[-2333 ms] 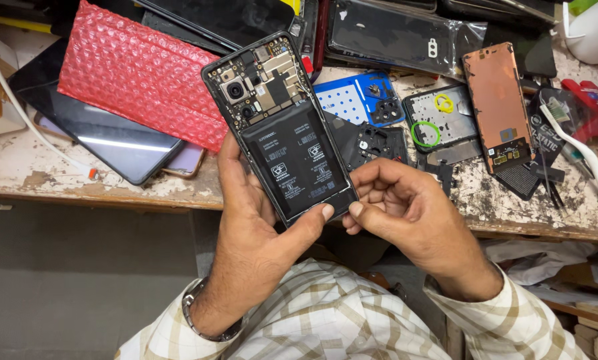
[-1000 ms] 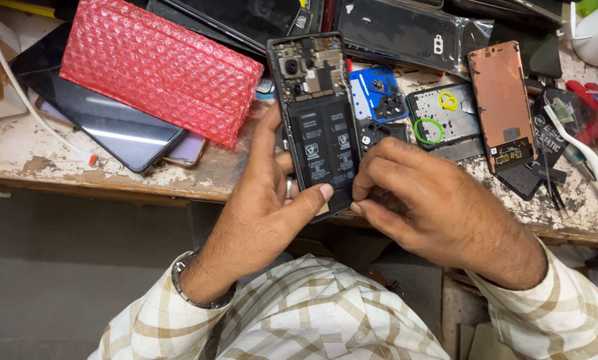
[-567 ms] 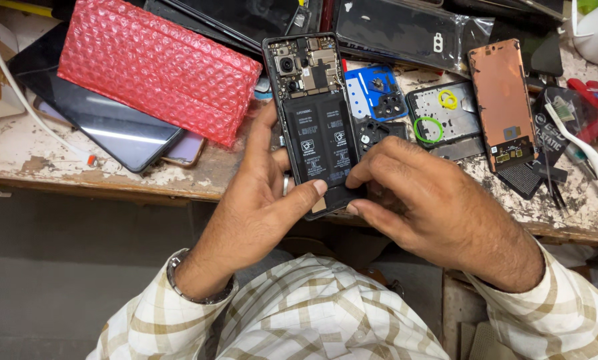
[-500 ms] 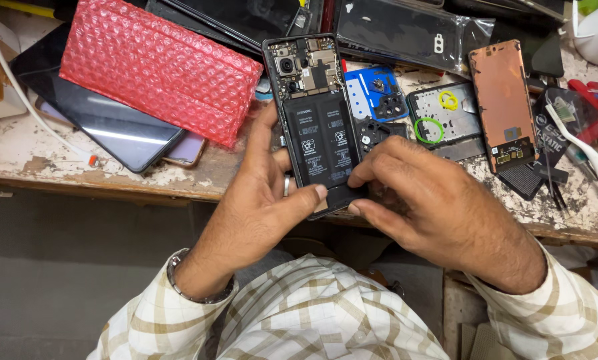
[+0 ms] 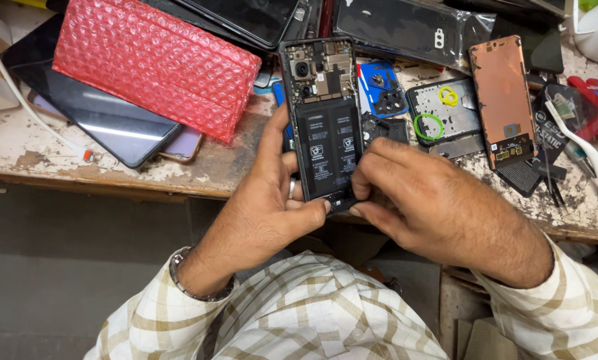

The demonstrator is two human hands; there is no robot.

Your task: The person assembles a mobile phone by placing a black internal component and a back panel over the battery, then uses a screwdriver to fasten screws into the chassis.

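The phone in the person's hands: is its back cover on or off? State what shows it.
Off. The phone shows its bare black battery, circuit board and camera module, held between the left hand and right hand.

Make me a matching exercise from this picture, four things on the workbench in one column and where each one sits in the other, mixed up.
1. opened phone
2. red bubble-wrap pouch
3. copper-coloured panel
4. green ring

A. far left of the bench, over a dark screen
B. on the metal plate right of the phone
C. held in both hands
D. right of the metal plate, upright in view

Pairs: 1-C, 2-A, 3-D, 4-B
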